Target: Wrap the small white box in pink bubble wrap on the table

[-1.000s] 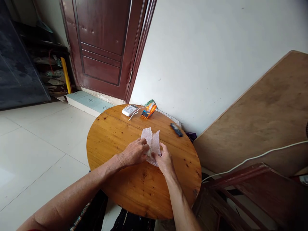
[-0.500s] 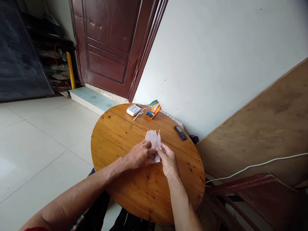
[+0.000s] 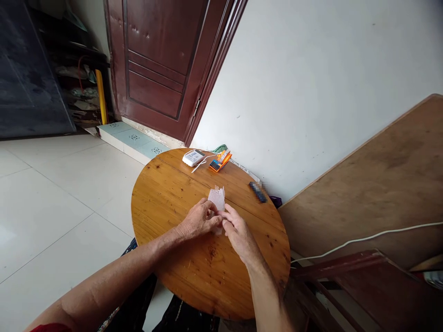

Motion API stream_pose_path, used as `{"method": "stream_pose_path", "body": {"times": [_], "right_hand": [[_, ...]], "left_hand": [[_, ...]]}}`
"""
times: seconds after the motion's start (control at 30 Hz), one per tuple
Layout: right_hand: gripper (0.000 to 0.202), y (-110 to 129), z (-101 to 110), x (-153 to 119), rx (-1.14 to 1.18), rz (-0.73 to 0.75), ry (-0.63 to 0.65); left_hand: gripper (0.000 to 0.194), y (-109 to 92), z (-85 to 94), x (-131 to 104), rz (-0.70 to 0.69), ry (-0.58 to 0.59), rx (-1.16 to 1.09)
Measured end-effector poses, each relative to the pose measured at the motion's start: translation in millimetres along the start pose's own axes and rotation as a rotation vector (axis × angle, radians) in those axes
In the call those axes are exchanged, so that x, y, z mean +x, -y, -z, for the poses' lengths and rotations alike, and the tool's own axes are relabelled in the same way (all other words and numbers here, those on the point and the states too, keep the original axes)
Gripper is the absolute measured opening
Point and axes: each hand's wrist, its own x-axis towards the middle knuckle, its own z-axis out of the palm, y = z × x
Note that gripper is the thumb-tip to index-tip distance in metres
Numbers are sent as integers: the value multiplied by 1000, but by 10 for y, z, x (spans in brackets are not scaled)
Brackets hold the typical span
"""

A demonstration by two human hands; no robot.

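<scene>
A narrow piece of whitish, see-through bubble wrap (image 3: 216, 198) lies over the middle of the round wooden table, folded flat, its far end sticking out beyond my fingers. My left hand (image 3: 200, 219) comes from the left with bent fingers closed on the wrap's near part. From the right, my right hand (image 3: 238, 233) meets it, thumb and fingertips pressed at the wrap's right edge, touching the left fingertips. Whether anything is inside the wrap cannot be seen.
On the far side of the table (image 3: 162, 184) are a white device (image 3: 193, 157) with a cable and an orange tape dispenser (image 3: 220, 161). A dark, partly blurred object (image 3: 258, 192) lies near the right edge. The wall (image 3: 294, 92) and a wooden board (image 3: 374, 184) stand close by.
The loose right flap of the bubble wrap has been folded over, so the piece looks narrower and flatter. My right hand has shifted slightly, its fingers nearer my left hand's.
</scene>
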Motion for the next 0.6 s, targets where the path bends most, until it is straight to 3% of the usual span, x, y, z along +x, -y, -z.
{"method": "stream_pose_path", "body": {"times": [0.17, 0.23, 0.4, 0.6], "right_hand": [[63, 10, 53, 41, -76, 45, 20], [60, -5, 94, 64, -41, 50, -30], [47, -177, 179, 146, 63, 59, -271], [41, -313, 107, 282, 56, 172, -249]], "left_hand": [[13, 69, -120, 50, 32, -41, 79], [16, 73, -135, 44, 38, -37, 117], [32, 43, -113, 14, 1, -21, 259], [61, 91, -116, 31, -72, 34, 346]]}}
